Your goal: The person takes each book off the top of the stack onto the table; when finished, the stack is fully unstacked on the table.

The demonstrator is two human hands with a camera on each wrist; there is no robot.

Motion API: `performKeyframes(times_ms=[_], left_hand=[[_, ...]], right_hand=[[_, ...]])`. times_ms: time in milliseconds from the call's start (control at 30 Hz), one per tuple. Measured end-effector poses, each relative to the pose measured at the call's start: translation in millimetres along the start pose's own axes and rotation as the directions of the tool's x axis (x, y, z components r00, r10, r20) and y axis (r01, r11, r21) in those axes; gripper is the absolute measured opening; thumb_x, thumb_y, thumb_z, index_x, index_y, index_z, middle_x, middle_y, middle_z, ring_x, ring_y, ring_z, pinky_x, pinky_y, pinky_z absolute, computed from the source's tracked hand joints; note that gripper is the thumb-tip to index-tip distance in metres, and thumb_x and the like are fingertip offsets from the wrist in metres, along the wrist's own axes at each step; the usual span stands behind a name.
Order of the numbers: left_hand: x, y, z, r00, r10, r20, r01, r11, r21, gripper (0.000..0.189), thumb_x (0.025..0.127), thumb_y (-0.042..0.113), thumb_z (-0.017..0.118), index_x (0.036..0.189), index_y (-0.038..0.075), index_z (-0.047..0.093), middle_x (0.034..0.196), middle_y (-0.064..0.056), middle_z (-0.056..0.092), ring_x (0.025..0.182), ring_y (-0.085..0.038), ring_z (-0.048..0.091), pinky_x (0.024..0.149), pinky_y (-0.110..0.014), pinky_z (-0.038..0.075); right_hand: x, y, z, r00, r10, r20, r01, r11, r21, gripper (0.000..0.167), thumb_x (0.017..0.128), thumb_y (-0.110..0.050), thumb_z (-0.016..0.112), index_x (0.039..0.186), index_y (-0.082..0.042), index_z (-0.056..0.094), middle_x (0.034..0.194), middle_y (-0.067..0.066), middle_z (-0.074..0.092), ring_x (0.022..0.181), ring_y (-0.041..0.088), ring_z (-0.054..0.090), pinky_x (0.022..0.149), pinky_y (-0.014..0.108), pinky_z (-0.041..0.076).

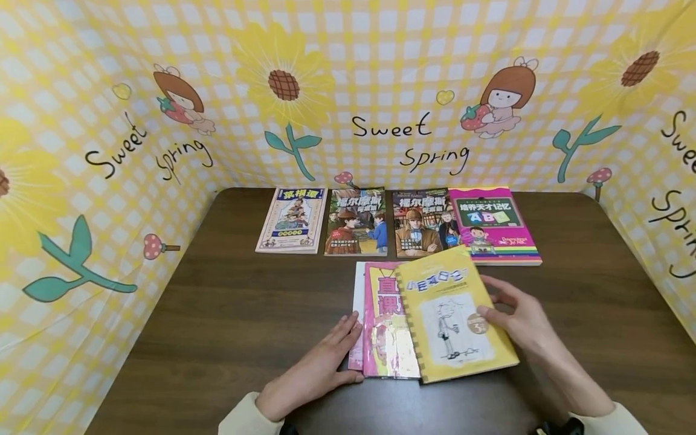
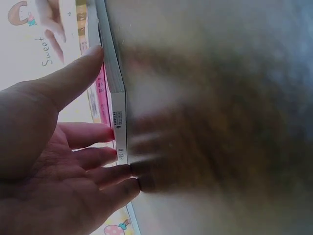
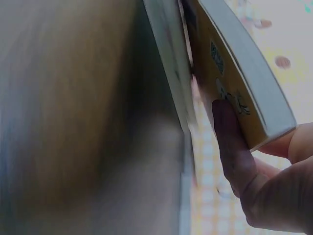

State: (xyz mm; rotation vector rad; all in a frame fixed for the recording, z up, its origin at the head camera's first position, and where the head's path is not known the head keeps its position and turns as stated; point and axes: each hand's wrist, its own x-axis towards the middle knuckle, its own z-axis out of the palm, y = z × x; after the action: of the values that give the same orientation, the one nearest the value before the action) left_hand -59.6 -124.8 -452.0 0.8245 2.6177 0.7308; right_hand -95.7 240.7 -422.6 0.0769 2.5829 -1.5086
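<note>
In the head view my right hand (image 1: 522, 317) grips the right edge of a yellow spiral-bound book (image 1: 451, 320), thumb on its cover. The right wrist view shows fingers under the back of that book (image 3: 234, 83), which is tilted up off the pile. Beneath its left side lies a pink book (image 1: 383, 326), and a white-edged book (image 1: 356, 356) sticks out farther left. My left hand (image 1: 321, 362) rests against the left edge of the pile. Its fingers look straight in the left wrist view, touching the spines (image 2: 119, 117).
Along the back of the dark wooden table (image 1: 217, 326) lie a cream book (image 1: 292, 220), two comic-style books (image 1: 356, 223) (image 1: 418, 223) and a magenta book (image 1: 497, 226). The yellow book's top corner overlaps the magenta book in view. Yellow checked cloth (image 1: 348, 78) stands behind and at both sides.
</note>
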Motion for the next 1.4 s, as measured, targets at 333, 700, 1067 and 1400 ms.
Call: performKeyframes(times_ms=[333, 700, 1067, 1400], left_hand=[[-0.5, 2.6, -3.9, 0.999, -0.030, 0.023, 0.030, 0.999, 0.026, 0.080, 0.087, 0.035, 0.070, 0.148, -0.001, 0.032, 0.158, -0.016, 0.018, 0.143, -0.035, 0.019, 0.110, -0.049, 0.030], [0.0, 3.2, -6.6, 1.000, -0.004, 0.008, 0.003, 1.000, 0.029, 0.079, 0.088, 0.034, 0.069, 0.147, -0.004, 0.033, 0.157, -0.021, 0.021, 0.142, -0.039, 0.020, 0.108, -0.051, 0.032], [-0.1, 3.2, -5.5, 1.000, -0.004, 0.011, 0.003, 1.000, 0.024, 0.079, 0.088, 0.034, 0.070, 0.147, -0.004, 0.034, 0.156, -0.021, 0.021, 0.142, -0.038, 0.021, 0.107, -0.052, 0.033], [3.6, 2.4, -3.5, 1.000, -0.004, 0.031, 0.003, 0.999, 0.035, 0.079, 0.088, 0.034, 0.070, 0.146, -0.004, 0.034, 0.156, -0.020, 0.022, 0.142, -0.038, 0.022, 0.109, -0.050, 0.032]], right_hand=[[-29.3, 36, -57, 0.984, 0.059, -0.168, -0.085, 0.985, -0.150, 0.072, 0.089, -0.035, 0.070, 0.148, -0.008, 0.038, 0.107, 0.014, 0.066, 0.080, 0.001, 0.054, 0.059, 0.024, 0.050], [-34.4, 64, -74, 0.977, 0.089, -0.193, -0.138, 0.956, -0.258, 0.071, 0.090, -0.035, 0.068, 0.145, 0.000, 0.039, 0.116, 0.030, 0.060, 0.098, 0.024, 0.051, 0.062, 0.019, 0.041], [-28.2, 68, -68, 0.982, -0.032, -0.184, -0.042, 0.922, -0.385, 0.059, 0.089, -0.024, 0.070, 0.132, 0.010, 0.048, 0.091, 0.021, 0.068, 0.081, 0.014, 0.058, 0.058, 0.018, 0.039], [-27.0, 50, -67, 0.993, 0.007, -0.120, -0.076, 0.814, -0.575, 0.057, 0.087, -0.027, 0.072, 0.127, 0.007, 0.050, 0.087, 0.012, 0.065, 0.071, 0.025, 0.060, 0.049, 0.035, 0.040]])
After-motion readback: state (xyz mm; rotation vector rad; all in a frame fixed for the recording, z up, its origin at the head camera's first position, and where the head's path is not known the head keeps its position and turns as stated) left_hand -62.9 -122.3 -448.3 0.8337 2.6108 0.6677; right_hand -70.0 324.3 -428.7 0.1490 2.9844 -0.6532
